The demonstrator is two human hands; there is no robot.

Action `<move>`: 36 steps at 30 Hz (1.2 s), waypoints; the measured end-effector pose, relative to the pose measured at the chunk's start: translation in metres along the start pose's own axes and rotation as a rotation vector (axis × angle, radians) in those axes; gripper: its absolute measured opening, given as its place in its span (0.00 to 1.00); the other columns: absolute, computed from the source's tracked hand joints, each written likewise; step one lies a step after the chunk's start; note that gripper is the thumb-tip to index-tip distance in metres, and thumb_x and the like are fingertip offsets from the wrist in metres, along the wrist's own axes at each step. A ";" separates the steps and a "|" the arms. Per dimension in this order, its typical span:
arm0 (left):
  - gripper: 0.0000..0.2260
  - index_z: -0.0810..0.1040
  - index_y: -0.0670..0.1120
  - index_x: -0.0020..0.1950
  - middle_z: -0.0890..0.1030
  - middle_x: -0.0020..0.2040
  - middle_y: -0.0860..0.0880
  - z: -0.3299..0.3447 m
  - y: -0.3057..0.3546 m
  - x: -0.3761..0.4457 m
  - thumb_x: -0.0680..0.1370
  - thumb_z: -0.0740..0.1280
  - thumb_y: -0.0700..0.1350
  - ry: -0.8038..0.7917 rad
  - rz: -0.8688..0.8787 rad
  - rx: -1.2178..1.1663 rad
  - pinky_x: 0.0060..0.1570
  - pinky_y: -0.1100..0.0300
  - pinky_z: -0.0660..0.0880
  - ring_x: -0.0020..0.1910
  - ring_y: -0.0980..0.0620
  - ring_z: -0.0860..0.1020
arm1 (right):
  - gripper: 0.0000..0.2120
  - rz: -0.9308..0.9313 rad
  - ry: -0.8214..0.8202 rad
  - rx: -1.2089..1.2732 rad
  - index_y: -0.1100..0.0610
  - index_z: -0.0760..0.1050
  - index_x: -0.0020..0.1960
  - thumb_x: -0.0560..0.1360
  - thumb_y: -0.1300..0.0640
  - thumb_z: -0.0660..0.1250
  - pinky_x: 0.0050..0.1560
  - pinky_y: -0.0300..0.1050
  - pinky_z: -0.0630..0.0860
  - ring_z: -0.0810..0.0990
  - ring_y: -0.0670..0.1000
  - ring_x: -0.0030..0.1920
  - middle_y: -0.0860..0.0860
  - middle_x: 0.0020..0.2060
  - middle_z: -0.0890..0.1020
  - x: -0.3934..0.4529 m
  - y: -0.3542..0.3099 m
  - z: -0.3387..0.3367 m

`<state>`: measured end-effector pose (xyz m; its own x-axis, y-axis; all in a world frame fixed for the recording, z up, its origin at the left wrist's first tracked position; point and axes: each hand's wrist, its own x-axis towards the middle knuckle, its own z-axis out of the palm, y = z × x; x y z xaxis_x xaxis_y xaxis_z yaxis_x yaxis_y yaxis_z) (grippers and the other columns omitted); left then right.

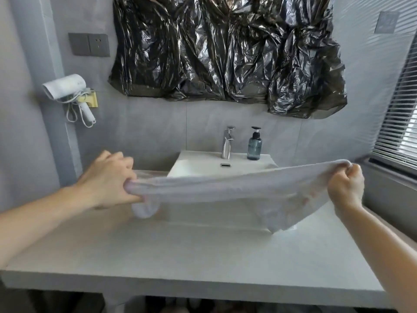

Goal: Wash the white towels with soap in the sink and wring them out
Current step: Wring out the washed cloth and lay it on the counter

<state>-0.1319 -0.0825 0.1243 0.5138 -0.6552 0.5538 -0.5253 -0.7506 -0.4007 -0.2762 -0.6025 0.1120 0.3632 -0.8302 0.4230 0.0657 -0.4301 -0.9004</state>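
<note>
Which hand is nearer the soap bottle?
Right. The right hand holds the towel lower right of the soap bottle; the left hand grips it far left.

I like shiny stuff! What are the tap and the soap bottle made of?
The tap looks like polished metal: silvery, with bright reflections. The soap bottle seems to be see-through blue-tinted plastic or glass, hard to tell which, with a black pump that looks like plastic.

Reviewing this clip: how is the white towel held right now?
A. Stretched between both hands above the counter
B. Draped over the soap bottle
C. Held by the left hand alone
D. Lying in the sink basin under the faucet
A: the left hand and right hand each grip an end of the towel, which sags between them above the counter.
</note>
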 end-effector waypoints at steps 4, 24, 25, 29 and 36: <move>0.20 0.77 0.55 0.41 0.70 0.50 0.60 0.045 0.043 -0.089 0.69 0.61 0.71 -0.518 0.005 -0.033 0.51 0.58 0.67 0.53 0.56 0.70 | 0.08 0.082 -0.238 -0.047 0.57 0.76 0.42 0.74 0.56 0.60 0.44 0.53 0.71 0.77 0.62 0.45 0.56 0.41 0.82 -0.048 0.043 -0.015; 0.18 0.74 0.63 0.61 0.71 0.61 0.66 0.048 0.133 -0.088 0.76 0.64 0.69 -0.601 -0.082 -0.512 0.59 0.59 0.72 0.60 0.62 0.72 | 0.34 0.168 -0.580 -0.777 0.50 0.67 0.74 0.75 0.34 0.68 0.66 0.57 0.74 0.75 0.60 0.66 0.56 0.69 0.72 -0.105 0.122 -0.027; 0.23 0.71 0.63 0.69 0.69 0.66 0.66 0.053 0.143 -0.087 0.76 0.64 0.69 -0.655 -0.069 -0.548 0.65 0.58 0.70 0.66 0.61 0.70 | 0.30 0.148 -0.594 -0.792 0.50 0.70 0.72 0.76 0.35 0.66 0.64 0.55 0.75 0.77 0.59 0.64 0.55 0.67 0.77 -0.107 0.122 -0.021; 0.15 0.76 0.62 0.62 0.73 0.61 0.65 0.069 0.154 -0.089 0.79 0.67 0.66 -0.594 -0.065 -0.642 0.65 0.56 0.71 0.63 0.62 0.70 | 0.19 0.118 -0.605 -0.677 0.57 0.77 0.39 0.81 0.46 0.64 0.39 0.48 0.72 0.77 0.54 0.37 0.52 0.35 0.81 -0.103 0.118 -0.015; 0.04 0.80 0.60 0.46 0.77 0.55 0.62 0.044 0.140 -0.108 0.78 0.72 0.56 -0.649 -0.050 -1.004 0.62 0.59 0.73 0.58 0.60 0.77 | 0.11 0.370 -0.265 -0.203 0.59 0.77 0.52 0.83 0.53 0.61 0.43 0.51 0.76 0.79 0.59 0.44 0.58 0.43 0.81 -0.080 0.104 -0.039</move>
<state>-0.2312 -0.1210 -0.0238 0.6436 -0.7645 -0.0352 -0.6418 -0.5642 0.5193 -0.3345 -0.5944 -0.0116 0.5531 -0.8330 0.0150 -0.2846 -0.2058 -0.9363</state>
